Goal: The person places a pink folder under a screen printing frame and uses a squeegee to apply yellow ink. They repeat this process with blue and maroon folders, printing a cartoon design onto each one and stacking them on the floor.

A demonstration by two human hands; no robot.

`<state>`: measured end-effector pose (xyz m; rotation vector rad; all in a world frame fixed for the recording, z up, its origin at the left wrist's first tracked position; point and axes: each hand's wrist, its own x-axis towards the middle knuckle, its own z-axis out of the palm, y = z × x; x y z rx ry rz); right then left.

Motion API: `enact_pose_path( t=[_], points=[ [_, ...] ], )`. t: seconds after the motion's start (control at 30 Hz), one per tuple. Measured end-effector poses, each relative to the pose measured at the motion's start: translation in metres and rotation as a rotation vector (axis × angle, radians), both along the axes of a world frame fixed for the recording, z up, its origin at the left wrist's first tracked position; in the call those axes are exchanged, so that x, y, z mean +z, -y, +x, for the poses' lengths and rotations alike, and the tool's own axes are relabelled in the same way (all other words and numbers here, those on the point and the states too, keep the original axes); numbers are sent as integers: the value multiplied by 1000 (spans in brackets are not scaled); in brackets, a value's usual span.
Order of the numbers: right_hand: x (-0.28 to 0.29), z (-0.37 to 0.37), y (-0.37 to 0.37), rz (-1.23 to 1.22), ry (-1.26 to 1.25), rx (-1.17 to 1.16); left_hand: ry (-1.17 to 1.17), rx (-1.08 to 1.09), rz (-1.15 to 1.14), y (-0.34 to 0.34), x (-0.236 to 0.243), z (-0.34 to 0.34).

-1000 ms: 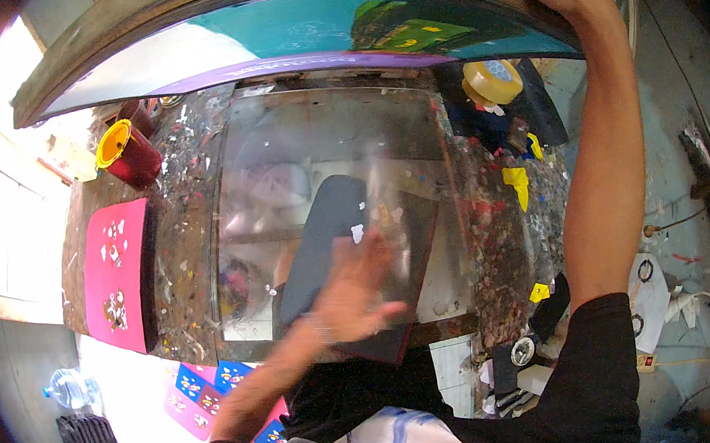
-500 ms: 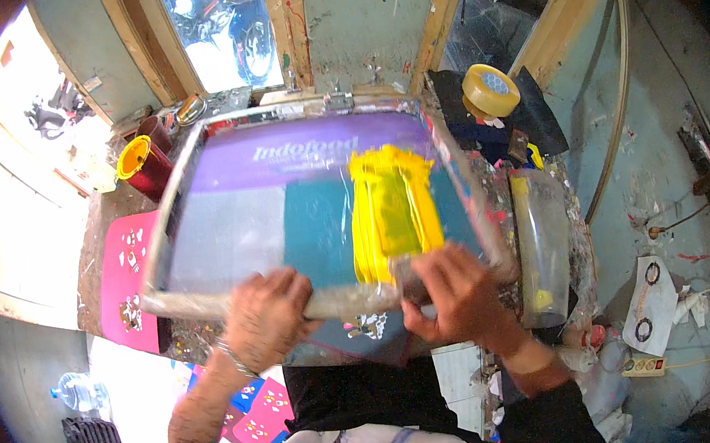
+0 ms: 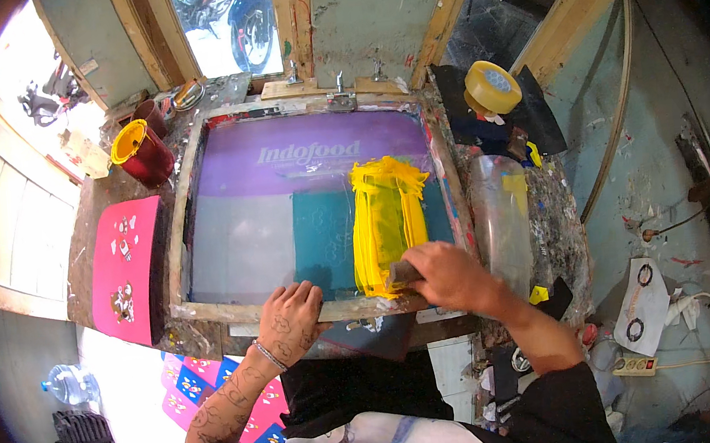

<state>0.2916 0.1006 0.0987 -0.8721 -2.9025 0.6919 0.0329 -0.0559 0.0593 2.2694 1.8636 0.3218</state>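
Observation:
A wooden-framed printing screen (image 3: pixel 227 312) lies on the bench in front of me, with purple, grey and teal areas on its mesh. My left hand (image 3: pixel 293 317) is closed over the middle of its near rail. Thick yellow ink (image 3: pixel 389 218) covers an upright patch on the right part of the mesh. At the near end of that patch, my right hand (image 3: pixel 450 276) grips a brown squeegee (image 3: pixel 403 274), whose blade is mostly hidden. A dark sheet (image 3: pixel 370 338) sticks out below the near rail.
Left of the screen lie a pink printed sheet (image 3: pixel 127 269) and a red ink can (image 3: pixel 144 156) with a yellow rim. Tape rolls (image 3: pixel 492 89) and a clear plastic sheet (image 3: pixel 500 216) are on the right. A metal hinge clamp (image 3: pixel 342 101) holds the screen's far rail.
The screen's near side has come down from a raised tilt to the bench. My right hand has shifted from the near rail onto the squeegee; my left hand stays on the rail.

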Motion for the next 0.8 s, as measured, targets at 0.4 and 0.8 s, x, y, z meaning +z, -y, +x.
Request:
enact_pose_path(
  t=[0.4, 0.8],
  points=[
    [-23, -65, -128, 169, -71, -190, -10, 9, -32, 1, -24, -3],
    [-52, -17, 5, 257, -198, -115, 67, 21, 49, 7, -23, 8]
  ],
)
